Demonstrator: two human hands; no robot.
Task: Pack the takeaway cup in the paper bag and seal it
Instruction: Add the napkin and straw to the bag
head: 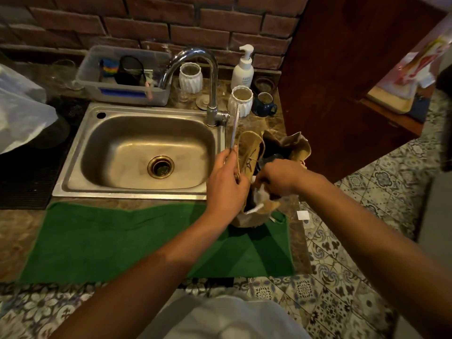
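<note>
A brown paper bag (pixel 252 148) stands open on the counter to the right of the sink, its base on the green towel. My left hand (pixel 226 184) grips the bag's near-left rim and twine handle, and a thin wrapped straw (pixel 234 129) sticks up from the same fingers. My right hand (pixel 278 177) reaches into the bag's mouth, its fingers closed on white paper (pixel 260 195). A dark cup lid (pixel 271 157) shows dimly inside the bag; the rest of the cup is hidden.
A steel sink (pixel 73 172) with a tall faucet (pixel 210 77) lies to the left. White ribbed vases (pixel 241 100), a blue mug (pixel 265 104), a pump bottle (pixel 243 69) and a grey tub (pixel 122 94) stand behind. The counter edge and a small white sticker (pixel 302 214) are right of the bag.
</note>
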